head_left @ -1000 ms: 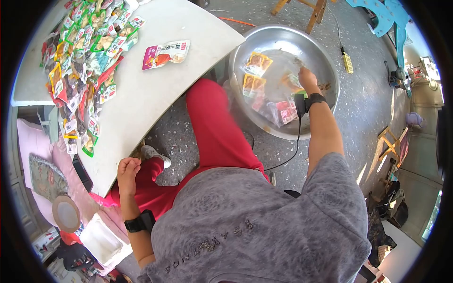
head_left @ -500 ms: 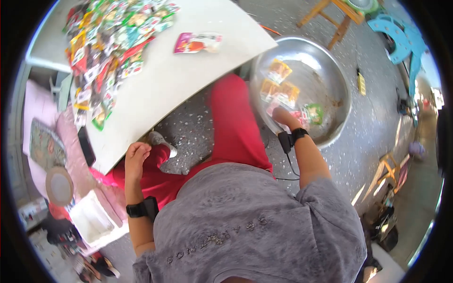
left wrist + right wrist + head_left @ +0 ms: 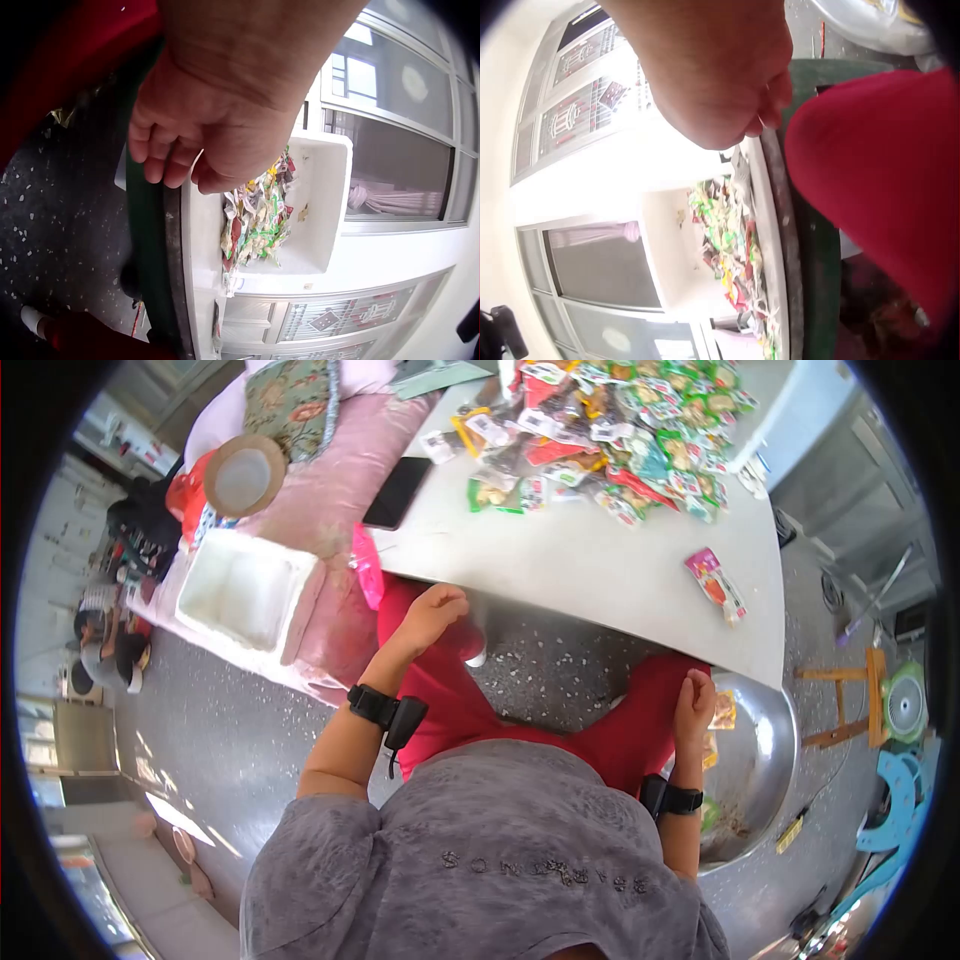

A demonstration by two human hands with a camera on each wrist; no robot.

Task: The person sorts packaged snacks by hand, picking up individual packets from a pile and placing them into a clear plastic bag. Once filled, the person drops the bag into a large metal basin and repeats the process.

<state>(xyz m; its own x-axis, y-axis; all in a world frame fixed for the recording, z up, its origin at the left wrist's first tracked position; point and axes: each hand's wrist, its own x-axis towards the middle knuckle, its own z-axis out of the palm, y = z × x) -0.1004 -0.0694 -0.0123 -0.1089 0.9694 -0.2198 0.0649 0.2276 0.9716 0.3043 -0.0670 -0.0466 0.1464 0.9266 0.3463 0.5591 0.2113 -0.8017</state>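
In the head view the left hand (image 3: 433,615) hangs loosely curled above the left thigh, just off the near edge of the white table (image 3: 590,580), with nothing in it. The right hand (image 3: 694,705) is over the right knee, beside the metal basin (image 3: 770,760), its fingers loosely bent and empty. A pile of small food packets (image 3: 600,440) covers the table's far part. One purple-and-white packet (image 3: 716,586) lies apart near the right corner. Yellow packets (image 3: 722,710) show inside the basin, partly behind the right hand and arm.
A black phone (image 3: 397,492) lies at the table's left end, near a pink packet (image 3: 367,565) at the edge. To the left, a white foam box (image 3: 240,595) and a round lid-like item (image 3: 243,475) rest on pink cloth. A wooden stool (image 3: 850,700) and green fan (image 3: 905,702) stand right.
The right hand has come out of the basin to the knee, empty. The head view has turned, so the table now lies ahead and the basin at the right.
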